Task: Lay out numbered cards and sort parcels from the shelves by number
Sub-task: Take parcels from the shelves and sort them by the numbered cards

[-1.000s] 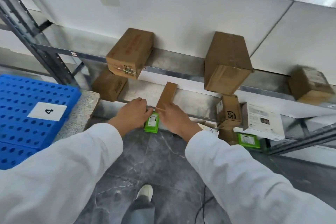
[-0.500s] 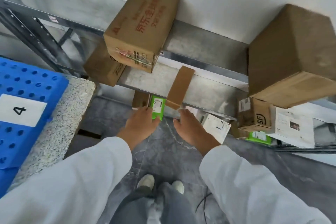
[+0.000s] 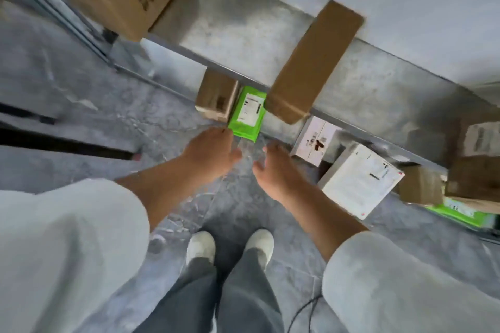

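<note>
Sorting, early stage | our left hand (image 3: 209,153) grips the green parcel (image 3: 247,112) at its 7 o'clock corner, under the shelf (image 3: 378,94) | right hand (image 3: 274,173) loose, empty | white box (image 3: 359,178) at 3 o'clock left to sort.

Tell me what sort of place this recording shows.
Probably a parcel storeroom or sorting area. A metal shelf carries brown boxes, and a green parcel and a white box, both with printed labels, lie lower down beneath its edge.
</note>
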`<state>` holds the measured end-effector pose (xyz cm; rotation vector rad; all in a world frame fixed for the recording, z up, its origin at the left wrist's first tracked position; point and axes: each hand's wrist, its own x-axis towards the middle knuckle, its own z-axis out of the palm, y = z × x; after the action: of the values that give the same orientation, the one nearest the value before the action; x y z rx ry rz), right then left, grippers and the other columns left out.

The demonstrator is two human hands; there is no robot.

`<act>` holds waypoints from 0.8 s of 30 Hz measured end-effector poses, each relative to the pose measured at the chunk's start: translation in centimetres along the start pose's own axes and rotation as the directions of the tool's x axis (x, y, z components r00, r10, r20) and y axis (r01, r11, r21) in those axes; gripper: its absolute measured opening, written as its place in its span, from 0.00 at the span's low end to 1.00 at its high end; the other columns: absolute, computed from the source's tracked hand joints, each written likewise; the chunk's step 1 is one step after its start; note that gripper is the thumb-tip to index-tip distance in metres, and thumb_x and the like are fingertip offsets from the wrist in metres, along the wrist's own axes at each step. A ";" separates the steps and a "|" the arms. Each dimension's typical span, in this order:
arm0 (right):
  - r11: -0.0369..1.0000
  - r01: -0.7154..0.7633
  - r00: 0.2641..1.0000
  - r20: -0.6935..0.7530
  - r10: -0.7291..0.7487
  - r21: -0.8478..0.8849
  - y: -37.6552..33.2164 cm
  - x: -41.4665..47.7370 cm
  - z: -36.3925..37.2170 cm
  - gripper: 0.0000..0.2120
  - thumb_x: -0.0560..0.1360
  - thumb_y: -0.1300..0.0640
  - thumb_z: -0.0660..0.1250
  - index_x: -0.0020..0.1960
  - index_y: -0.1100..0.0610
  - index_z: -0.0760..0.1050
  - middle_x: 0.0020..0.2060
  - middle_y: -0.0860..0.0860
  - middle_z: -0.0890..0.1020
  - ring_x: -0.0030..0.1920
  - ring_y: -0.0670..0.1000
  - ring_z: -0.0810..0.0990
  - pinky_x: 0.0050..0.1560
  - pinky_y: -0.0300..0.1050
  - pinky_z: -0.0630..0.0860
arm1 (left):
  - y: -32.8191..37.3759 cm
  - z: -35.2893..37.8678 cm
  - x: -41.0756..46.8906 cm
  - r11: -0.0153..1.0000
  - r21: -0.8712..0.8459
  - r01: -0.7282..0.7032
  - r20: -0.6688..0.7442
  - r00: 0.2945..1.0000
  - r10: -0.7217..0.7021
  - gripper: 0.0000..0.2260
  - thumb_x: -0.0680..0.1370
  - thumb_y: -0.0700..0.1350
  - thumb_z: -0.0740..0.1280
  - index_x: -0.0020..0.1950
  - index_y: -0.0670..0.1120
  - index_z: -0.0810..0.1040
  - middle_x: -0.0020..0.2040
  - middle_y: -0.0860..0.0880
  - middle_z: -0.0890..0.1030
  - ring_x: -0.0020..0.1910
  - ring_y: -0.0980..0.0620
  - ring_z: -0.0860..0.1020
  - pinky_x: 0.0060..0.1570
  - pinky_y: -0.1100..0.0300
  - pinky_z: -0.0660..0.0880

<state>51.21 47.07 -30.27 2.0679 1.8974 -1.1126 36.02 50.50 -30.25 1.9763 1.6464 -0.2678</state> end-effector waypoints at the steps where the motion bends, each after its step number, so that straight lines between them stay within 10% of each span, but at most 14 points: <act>1: 1.000 -0.003 1.000 0.017 0.003 -0.007 1.0 1.3 1.4 0.22 0.79 0.54 0.58 0.69 0.65 0.65 0.64 0.62 0.71 0.65 0.61 0.70 0.65 0.51 0.68 | -0.4 1.6 1.5 1.000 -0.005 -0.001 -0.008 1.000 0.001 0.19 0.79 0.53 0.60 0.63 0.42 0.72 0.61 0.43 0.76 0.61 0.43 0.74 0.55 0.52 0.72; 13: 0.977 -0.191 0.981 0.027 0.190 0.090 10.3 17.5 11.2 0.17 0.80 0.53 0.57 0.63 0.64 0.71 0.62 0.63 0.74 0.63 0.60 0.73 0.57 0.46 0.70 | -5.2 16.6 14.9 1.000 -0.009 -0.009 -0.023 1.000 0.009 0.16 0.79 0.49 0.61 0.59 0.39 0.72 0.58 0.40 0.75 0.59 0.40 0.75 0.55 0.49 0.75; 24: 0.875 -0.339 0.936 0.025 0.352 0.346 12.4 32.9 20.2 0.19 0.78 0.43 0.60 0.54 0.59 0.72 0.45 0.59 0.75 0.45 0.54 0.74 0.44 0.43 0.67 | -8.9 27.4 26.5 0.869 -0.343 0.357 -0.032 0.920 -0.391 0.21 0.82 0.47 0.54 0.69 0.33 0.64 0.66 0.36 0.69 0.65 0.38 0.69 0.61 0.46 0.70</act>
<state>51.94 60.23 -68.60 2.4978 1.3320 -1.3940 38.78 59.36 -68.28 1.4324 1.9899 -0.0253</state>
